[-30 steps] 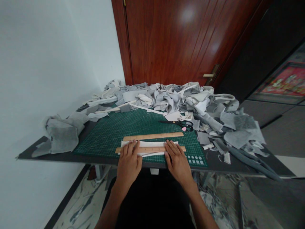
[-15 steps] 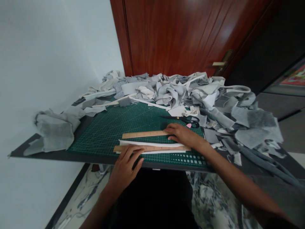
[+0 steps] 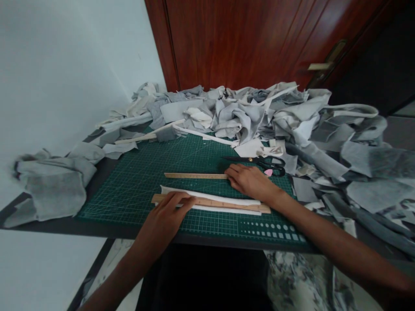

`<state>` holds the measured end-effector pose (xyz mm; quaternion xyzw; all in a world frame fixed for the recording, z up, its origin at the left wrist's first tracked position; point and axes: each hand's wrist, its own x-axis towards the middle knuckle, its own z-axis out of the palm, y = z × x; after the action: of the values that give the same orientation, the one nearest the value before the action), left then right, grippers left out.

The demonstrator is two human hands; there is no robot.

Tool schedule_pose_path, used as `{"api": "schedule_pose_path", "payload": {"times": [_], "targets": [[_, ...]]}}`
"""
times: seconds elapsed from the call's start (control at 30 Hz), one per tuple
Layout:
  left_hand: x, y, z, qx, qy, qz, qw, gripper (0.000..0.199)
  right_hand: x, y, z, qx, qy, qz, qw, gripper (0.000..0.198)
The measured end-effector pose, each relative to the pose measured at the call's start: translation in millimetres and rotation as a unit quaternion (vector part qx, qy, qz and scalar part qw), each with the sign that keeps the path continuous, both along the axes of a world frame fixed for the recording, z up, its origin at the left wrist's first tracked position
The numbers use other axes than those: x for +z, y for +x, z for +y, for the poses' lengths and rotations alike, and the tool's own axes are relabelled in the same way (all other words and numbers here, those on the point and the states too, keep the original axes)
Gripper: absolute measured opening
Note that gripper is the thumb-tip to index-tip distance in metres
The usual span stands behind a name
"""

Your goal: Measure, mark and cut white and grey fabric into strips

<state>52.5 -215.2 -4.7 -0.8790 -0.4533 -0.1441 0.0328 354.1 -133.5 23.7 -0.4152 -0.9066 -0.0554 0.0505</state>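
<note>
Near the front of the green cutting mat (image 3: pixel 123 190) lies a wooden ruler (image 3: pixel 223 203) on a white fabric strip (image 3: pixel 220 197), whose edges show along both sides of it. My left hand (image 3: pixel 167 216) is closed on that ruler's left part, thumb and fingers drawn together at the fabric's edge. Farther back, my right hand (image 3: pixel 248 179) grips the right end of a second wooden ruler (image 3: pixel 194 176), which now shows only its narrow edge. Black-handled scissors (image 3: pixel 270 163) lie just behind my right hand, beside a small pink piece (image 3: pixel 268 172).
Grey and white fabric scraps (image 3: pixel 233 112) are heaped along the table's back and right side. A folded grey cloth (image 3: pixel 58 185) lies at the left. Behind the table stand a brown door (image 3: pixel 227 43) and a white wall (image 3: pixel 65 77). More scraps litter the floor.
The second ruler has turned from lying flat to standing on its edge in my right hand. My left fingers have drawn closer together on the front ruler. The view has shifted.
</note>
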Motion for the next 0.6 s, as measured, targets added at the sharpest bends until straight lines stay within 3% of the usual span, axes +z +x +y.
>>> {"api": "schedule_pose_path", "payload": {"times": [0.17,0.27,0.4,0.6], "targets": [[-4.6,5,18,0.020,0.005,0.008,1.000,0.056,-2,14,-10,-0.029,0.029,0.109,0.993,0.026],[-9.9,11,22,-0.006,0.017,-0.025,1.000,0.054,-6,15,-25,-0.019,0.017,0.176,0.984,0.036],[-10.8,20,23,-0.031,0.047,-0.052,0.997,0.043,-12,5,-39,0.020,-0.009,0.169,0.985,0.034],[-8.4,20,20,-0.026,0.041,-0.076,0.996,0.039,-22,-9,-43,0.046,0.022,0.129,0.990,0.038]]}}
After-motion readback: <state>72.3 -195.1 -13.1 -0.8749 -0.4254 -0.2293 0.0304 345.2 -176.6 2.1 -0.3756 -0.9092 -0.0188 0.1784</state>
